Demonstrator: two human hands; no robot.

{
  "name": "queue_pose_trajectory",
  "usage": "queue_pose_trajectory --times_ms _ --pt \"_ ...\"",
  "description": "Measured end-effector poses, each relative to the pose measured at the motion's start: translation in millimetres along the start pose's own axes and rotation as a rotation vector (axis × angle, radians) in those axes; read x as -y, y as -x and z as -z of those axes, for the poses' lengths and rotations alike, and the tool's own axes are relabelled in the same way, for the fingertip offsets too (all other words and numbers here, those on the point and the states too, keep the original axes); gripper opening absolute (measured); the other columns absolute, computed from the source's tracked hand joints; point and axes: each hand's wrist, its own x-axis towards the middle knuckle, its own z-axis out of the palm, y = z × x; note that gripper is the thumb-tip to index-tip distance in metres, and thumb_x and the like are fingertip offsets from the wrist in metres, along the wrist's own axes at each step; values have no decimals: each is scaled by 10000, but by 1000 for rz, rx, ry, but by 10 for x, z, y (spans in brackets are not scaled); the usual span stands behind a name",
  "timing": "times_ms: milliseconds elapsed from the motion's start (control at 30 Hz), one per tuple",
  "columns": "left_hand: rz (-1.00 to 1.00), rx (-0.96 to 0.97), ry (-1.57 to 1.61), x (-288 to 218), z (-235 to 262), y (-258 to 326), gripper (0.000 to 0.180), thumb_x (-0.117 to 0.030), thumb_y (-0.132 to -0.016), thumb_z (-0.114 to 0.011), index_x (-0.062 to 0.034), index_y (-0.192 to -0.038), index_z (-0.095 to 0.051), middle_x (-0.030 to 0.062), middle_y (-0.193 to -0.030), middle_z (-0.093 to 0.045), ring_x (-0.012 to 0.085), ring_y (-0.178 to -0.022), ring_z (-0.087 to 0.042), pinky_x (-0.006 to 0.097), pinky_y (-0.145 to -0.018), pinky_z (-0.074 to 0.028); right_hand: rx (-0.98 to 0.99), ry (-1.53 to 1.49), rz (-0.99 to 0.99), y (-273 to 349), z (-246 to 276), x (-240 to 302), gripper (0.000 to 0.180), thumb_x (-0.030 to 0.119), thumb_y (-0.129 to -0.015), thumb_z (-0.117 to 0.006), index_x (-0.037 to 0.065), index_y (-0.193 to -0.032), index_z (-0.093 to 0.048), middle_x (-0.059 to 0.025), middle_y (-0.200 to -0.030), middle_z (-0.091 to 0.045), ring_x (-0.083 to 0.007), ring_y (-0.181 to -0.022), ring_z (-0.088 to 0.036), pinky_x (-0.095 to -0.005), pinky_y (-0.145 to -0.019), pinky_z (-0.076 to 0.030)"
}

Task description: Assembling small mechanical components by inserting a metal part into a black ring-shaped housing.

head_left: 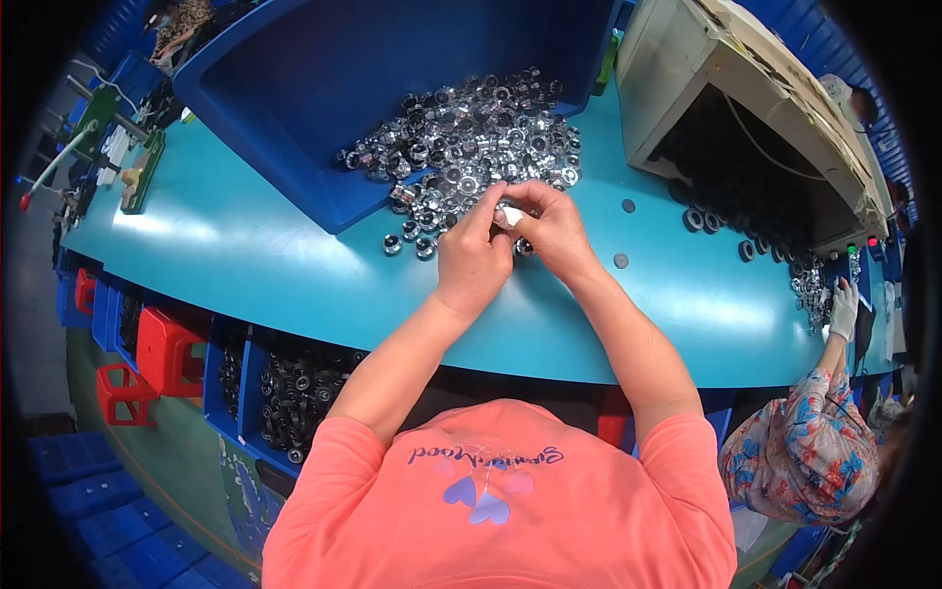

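My left hand (475, 253) and my right hand (556, 234) meet over the near edge of a heap of small shiny round parts (481, 147). Between my pinched fingertips is one small shiny part (504, 205), mostly hidden by the fingers. White wrapping (511, 216) covers the tip of my right thumb. The heap, silvery with dark centres, spills from a tilted blue bin (285, 118) onto the turquoise tabletop (265, 265). A few loose parts lie just left of my left hand.
Two dark discs (621, 260) lie right of my hands. A beige box-shaped machine (677, 59) stands at back right, black rings (694, 219) at its opening. A co-worker's gloved hand (843, 308) is at far right. Below the table are blue bins (245, 383) and red stools (169, 351).
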Motion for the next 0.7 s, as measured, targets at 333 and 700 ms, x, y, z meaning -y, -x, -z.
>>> queue_pose_trajectory --times_ms 333,700 --pt "339 320 657 1 98 -56 536 51 -842 -711 -27 -1351 -566 87 -1190 -685 154 -1032 -693 300 -873 -589 274 -380 -246 -18 307 43 355 151 -916 -762 34 -1236 -662 -20 -1032 -688 -111 -945 -654 -265 -763 -545" --pt "192 116 243 68 69 -58 471 51 -816 -703 -60 -1264 -604 97 -978 -743 179 -859 -745 314 -750 -591 -48 203 204 69 115 60 344 96 -794 -826 31 -1117 -728 -56 -1030 -687 -149 -925 -704 -276 -812 -582"
